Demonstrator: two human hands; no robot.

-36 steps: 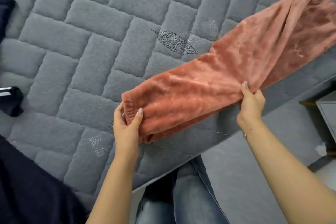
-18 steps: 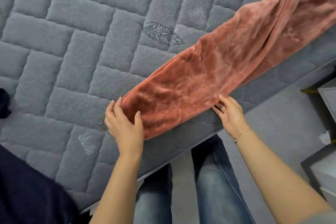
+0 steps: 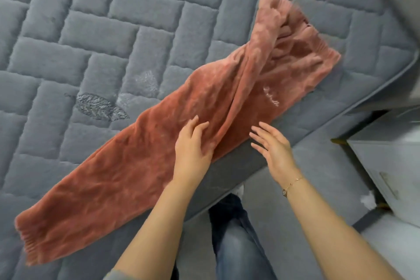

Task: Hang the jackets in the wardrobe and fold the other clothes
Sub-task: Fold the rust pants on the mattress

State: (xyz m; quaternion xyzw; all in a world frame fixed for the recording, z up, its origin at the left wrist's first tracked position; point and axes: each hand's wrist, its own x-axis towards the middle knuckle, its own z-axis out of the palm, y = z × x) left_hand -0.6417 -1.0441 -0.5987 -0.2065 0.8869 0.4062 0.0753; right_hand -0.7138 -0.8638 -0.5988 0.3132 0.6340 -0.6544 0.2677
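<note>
Head view: a grey quilted mattress (image 3: 113,36) with a brick-like stitched pattern and embroidered leaf motifs fills most of the frame, its near edge running diagonally from lower left to upper right and its corner seen at the right. Beyond that edge a grey floor (image 3: 318,184) is seen, with a white cabinet (image 3: 391,166) at the right and jeans (image 3: 236,234) below. A pink fleece garment (image 3: 141,161) is laid out long along the near edge, one ribbed end near the lower left, the other bunched towards the right corner. The left hand (image 3: 193,145) is laid on the garment's middle with fingers spread and relaxed. The right hand (image 3: 272,145) is held just beside the garment over the mattress edge, fingers straight and apart, nothing held. Half a second earlier both hands gripped the garment's edge, and the left hand was at its ribbed end; since then the garment has been released and lies flat.
</note>
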